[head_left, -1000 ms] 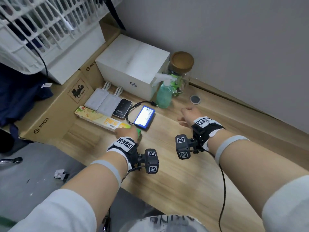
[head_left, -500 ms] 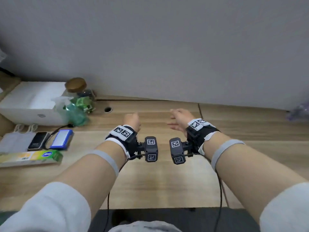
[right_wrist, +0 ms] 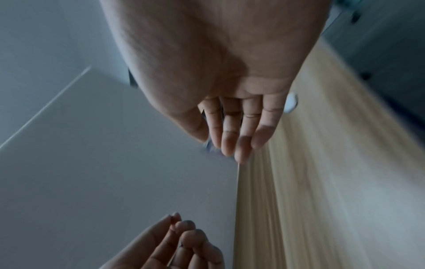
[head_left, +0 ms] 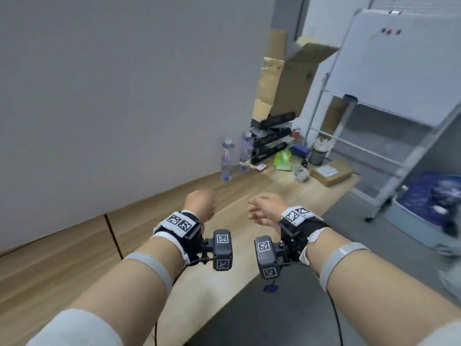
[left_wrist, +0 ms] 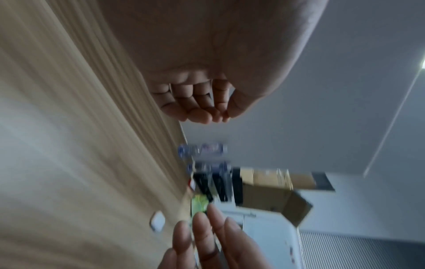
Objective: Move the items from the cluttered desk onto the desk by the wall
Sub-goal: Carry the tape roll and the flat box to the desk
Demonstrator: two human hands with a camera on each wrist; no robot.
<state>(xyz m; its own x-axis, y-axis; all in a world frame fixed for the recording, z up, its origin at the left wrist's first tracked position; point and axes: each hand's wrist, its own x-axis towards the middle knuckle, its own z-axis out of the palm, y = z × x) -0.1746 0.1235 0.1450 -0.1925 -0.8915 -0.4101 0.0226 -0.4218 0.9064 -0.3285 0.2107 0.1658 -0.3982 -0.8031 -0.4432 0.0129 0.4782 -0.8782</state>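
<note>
You are turning with the left hand (head_left: 200, 204) loosely curled and the right hand (head_left: 265, 209) relaxed, both holding nothing, toward the cluttered table (head_left: 331, 182) at two o'clock, where the next item, perhaps the green packet (head_left: 283, 159), needs reaching.

Two clear bottles (head_left: 227, 159), one green packet (head_left: 282, 159), one mesh cup (head_left: 317, 156), one flat cardboard box (head_left: 330, 174).

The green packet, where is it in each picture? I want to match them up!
Head view: the green packet lies far up the desk, right of centre, beside the two water bottles.
Left wrist view: a blurry green packet low in the middle, just above the right hand's fingertips.
Right wrist view: not in it.
Shared landmark: the two water bottles, next to the packet in both.
</note>
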